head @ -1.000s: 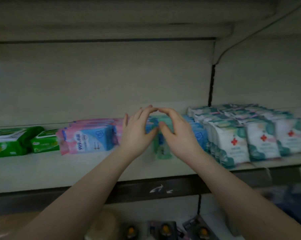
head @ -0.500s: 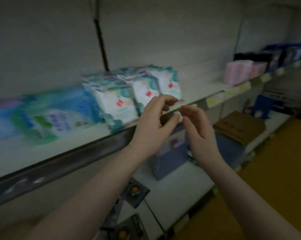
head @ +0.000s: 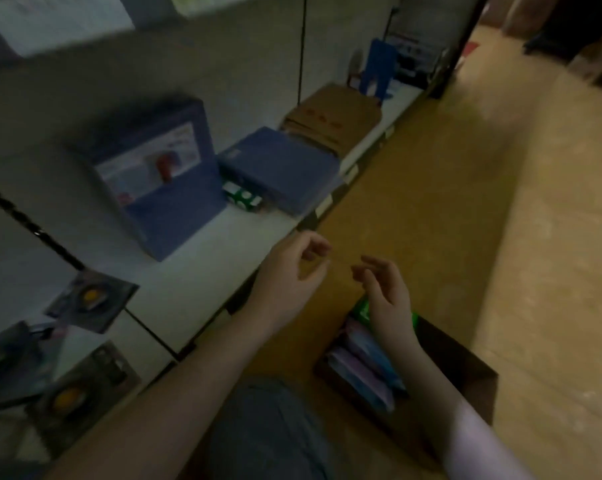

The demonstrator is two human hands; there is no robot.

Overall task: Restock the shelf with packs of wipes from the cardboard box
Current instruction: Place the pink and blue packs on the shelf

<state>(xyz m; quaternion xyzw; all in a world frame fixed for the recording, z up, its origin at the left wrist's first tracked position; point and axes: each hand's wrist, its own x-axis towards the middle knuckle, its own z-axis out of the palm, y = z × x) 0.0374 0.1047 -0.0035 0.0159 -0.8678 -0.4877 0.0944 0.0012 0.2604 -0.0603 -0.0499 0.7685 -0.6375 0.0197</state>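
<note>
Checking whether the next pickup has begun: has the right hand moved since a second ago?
Yes: the right hand left the wipes shelf and dropped to above the cardboard box.

Box (head: 465, 382): brown cardboard, matt. Packs (head: 361, 372) in it: soft plastic film, slight sheen. Shelf (head: 223, 233): white, smooth, prob. painted metal. Blue carton (head: 154, 202): printed card, semi-gloss. Flat stack (head: 334, 116) at shelf's far end: plain cardboard. Blister cards (head: 91, 299), near end: card w/ plastic. Floor (head: 500, 220): tan, matt, mottled. Trousers (head: 268, 427): grey cloth.
</note>
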